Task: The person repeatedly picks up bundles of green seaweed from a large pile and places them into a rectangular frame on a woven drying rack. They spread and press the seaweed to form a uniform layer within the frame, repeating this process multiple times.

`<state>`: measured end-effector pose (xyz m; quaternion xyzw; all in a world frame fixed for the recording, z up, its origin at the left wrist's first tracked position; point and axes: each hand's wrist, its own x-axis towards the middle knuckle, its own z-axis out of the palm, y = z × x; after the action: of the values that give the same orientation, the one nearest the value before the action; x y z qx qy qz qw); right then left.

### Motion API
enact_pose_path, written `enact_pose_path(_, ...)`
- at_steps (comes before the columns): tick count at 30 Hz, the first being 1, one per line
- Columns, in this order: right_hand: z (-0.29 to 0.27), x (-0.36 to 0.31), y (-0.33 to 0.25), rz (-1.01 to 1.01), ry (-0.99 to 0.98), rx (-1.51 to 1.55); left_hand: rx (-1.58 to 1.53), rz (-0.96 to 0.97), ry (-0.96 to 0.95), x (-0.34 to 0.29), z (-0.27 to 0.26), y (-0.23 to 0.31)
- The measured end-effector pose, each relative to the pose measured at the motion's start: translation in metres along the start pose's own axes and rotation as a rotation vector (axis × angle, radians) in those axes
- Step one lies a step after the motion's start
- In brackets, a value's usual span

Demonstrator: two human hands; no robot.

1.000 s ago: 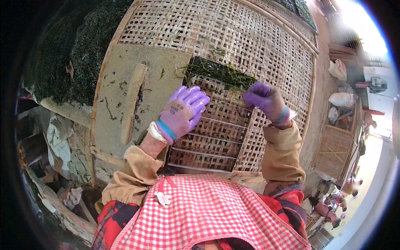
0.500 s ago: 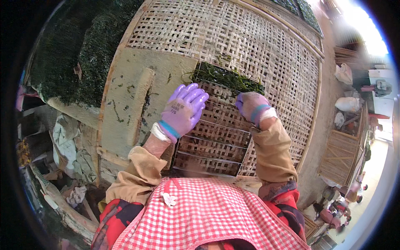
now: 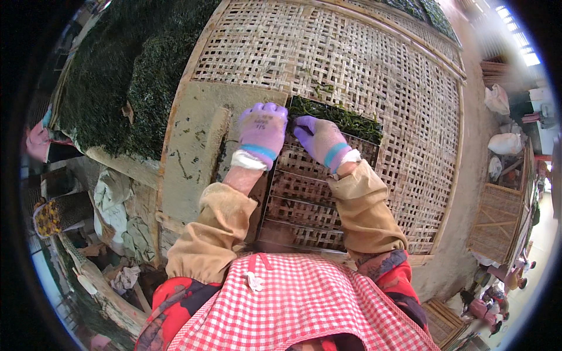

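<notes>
Woven mat [image 3: 404, 93], broad. Divided frame [image 3: 304, 200], on it: far compartment filled, nearer ones showing bare weave. Left hand [image 3: 262, 130], gloved, by frame's far-left corner; fingers bent, grip hidden. Right hand [image 3: 319, 140], gloved, just beside; fingers gathered, hold unclear. Green strands [image 3: 342, 119], spread along far compartment.

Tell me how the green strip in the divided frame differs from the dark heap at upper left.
The green strip is small and narrow; the dark heap is far larger. The strip has fairly straight edges, while the heap's outline is irregular. The strip looks brighter green, the heap nearly black in places. Both look greenish and tangled.
</notes>
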<state>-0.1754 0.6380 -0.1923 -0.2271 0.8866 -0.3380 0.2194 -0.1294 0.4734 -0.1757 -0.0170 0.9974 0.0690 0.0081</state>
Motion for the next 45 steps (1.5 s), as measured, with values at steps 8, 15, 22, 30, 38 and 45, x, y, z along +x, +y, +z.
enact_pose_path(8, -0.006, -0.031, 0.037, 0.178, 0.082, 2.019, -0.67, 0.038, -0.001, 0.029, -0.014, 0.017)
enact_pose_path(15, -0.03, -0.063, 0.042, 0.209, 0.447, 1.574, 0.006, 0.158, 0.305, 0.035, 0.003, -0.005)
enact_pose_path(22, -0.02, -0.054, 0.053, 0.022, 0.851, 0.021, 0.088, 0.023, -0.134, 0.05, 0.027, 0.072)
enact_pose_path(30, -0.03, -0.071, 0.049, 0.198, 0.276, -0.601, -0.252, 0.4, 0.219, 0.039, 0.023, 0.042)
enact_pose_path(38, -0.048, -0.089, 0.051, 0.199, 0.483, -0.284, 0.12, 0.343, -0.222, 0.145, 0.007, 0.055)
enact_pose_path(45, -0.053, -0.097, 0.079, 0.118, 0.735, -0.189, 0.09, 0.425, -0.292, 0.148, -0.016, 0.063)
